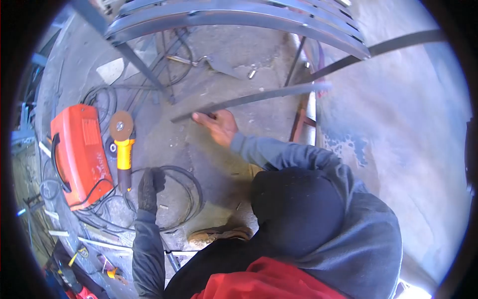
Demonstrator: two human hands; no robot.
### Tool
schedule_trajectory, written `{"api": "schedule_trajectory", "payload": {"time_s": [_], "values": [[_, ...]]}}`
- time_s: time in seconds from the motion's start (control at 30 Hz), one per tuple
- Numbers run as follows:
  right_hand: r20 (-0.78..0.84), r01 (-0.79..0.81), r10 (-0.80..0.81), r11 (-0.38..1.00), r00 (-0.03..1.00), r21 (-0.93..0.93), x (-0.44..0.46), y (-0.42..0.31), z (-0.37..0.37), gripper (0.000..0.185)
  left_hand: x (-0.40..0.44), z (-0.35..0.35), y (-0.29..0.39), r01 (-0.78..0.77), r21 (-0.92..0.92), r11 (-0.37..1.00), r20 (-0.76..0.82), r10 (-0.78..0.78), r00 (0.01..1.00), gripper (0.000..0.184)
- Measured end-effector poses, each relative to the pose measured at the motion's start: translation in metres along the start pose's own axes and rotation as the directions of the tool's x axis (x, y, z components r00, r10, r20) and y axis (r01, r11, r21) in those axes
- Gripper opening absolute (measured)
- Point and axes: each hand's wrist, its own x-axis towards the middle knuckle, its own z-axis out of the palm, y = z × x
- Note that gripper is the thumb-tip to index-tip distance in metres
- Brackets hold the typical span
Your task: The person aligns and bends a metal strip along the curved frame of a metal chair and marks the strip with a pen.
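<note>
Flat metal bar (249, 98) is in my right hand (218, 127), which is bare, its thumb and fingers pinching the strip close to its left end. From there the bar slants up and to the right above the grey floor (154, 132), in front of a metal frame (214, 19) with slats across it. The bar's far end is blurred, and I cannot tell whether it touches one of the frame's legs. My left hand (149, 188) wears a dark glove and is down low by a loop of black cable (201, 194); its fingers look bent, but I cannot tell whether they hold anything. Just above that glove is a yellow angle grinder (124, 152), its brown disc (121, 125) at the end away from me. Beside the grinder is a boxy orange-red machine (84, 149); its casing hides whatever is inside, a black handle (56, 164) runs along the outer side, and slots are cut in the face. More cable lies around its lower end. My brown boot (219, 235) is planted on the floor beyond the loop, next to my dark knee (298, 214).
</note>
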Motion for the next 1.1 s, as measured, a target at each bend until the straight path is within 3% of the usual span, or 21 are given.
{"api": "schedule_trajectory", "payload": {"time_s": [0.07, 0.13, 0.2, 0.27, 0.3, 0.37, 0.5, 0.57, 0.8, 0.87, 0.93, 1.0, 1.1], "values": [[-0.205, 0.315, -0.283, 0.938, 0.937, 0.145, 0.024, -0.005, 0.003, 0.043, -0.004, -0.006, -0.011, 0.126, 0.027, 0.992, -0.036, -0.125, 0.991, 0.051], [-0.191, 0.266, -0.227, 0.94, 0.955, 0.215, 0.04, -0.016, -0.009, 0.039, -0.003, -0.013, -0.028, 0.163, 0.058, 0.985, -0.006, -0.163, 0.987, 0.055], [-0.173, 0.395, -0.36, 0.884, 0.917, 0.25, 0.06, -0.017, -0.014, 0.035, -0.018, -0.019, -0.028, 0.099, 0.086, 0.991, 0.037, -0.102, 0.994, 0.053], [-0.12, 0.264, -0.253, 0.961, 0.96, 0.08, 0.085, 0.008, -0.028, 0.021, -0.022, -0.022, -0.028, 0.086, 0.076, 0.993, 0.02, -0.087, 0.996, 0.051], [-0.092, 0.255, -0.247, 0.962, 0.965, 0.096, 0.082, 0.011, -0.026, 0.021, -0.022, -0.019, -0.027, 0.112, 0.048, 0.993, -0.002, -0.112, 0.994, 0.05], [-0.109, 0.265, -0.263, 0.964, 0.959, 0.01, 0.077, 0.012, -0.025, 0.036, -0.026, -0.02, -0.026, 0.14, 0.016, 0.99, -0.028, -0.139, 0.99, 0.048], [-0.107, 0.31, -0.317, 0.948, 0.942, -0.073, 0.09, 0.045, -0.018, 0.036, -0.028, -0.023, -0.025, 0.15, 0.053, 0.987, -0.035, -0.148, 0.988, 0.049], [-0.036, 0.268, -0.297, 0.901, 0.954, -0.342, 0.087, 0.046, -0.015, 0.034, -0.026, -0.024, -0.026, 0.15, 0.081, 0.985, -0.043, -0.147, 0.988, 0.049], [-0.064, 0.175, -0.201, 0.94, 0.977, -0.291, 0.086, 0.035, -0.007, 0.033, -0.023, -0.032, -0.039, 0.149, 0.148, 0.978, -0.02, -0.147, 0.989, 0.049], [-0.018, 0.43, -0.45, 0.864, 0.893, -0.262, 0.112, 0.067, -0.001, 0.031, -0.02, -0.036, -0.049, 0.117, 0.131, 0.984, -0.006, -0.117, 0.993, 0.048], [0.02, 0.46, -0.468, 0.859, 0.883, -0.222, 0.112, 0.068, 0.0, 0.028, -0.01, -0.04, -0.061, 0.149, 0.067, 0.987, 0.029, -0.151, 0.988, 0.048], [0.006, 0.389, -0.414, 0.851, 0.91, -0.353, 0.094, 0.042, -0.004, 0.027, -0.014, -0.029, -0.047, 0.164, 0.167, 0.972, -0.01, -0.165, 0.986, 0.05], [0.034, 0.418, -0.443, 0.815, 0.896, -0.402, 0.089, 0.027, -0.005, 0.029, -0.016, -0.024, -0.039, 0.159, 0.16, 0.974, -0.007, -0.16, 0.987, 0.051]]}}
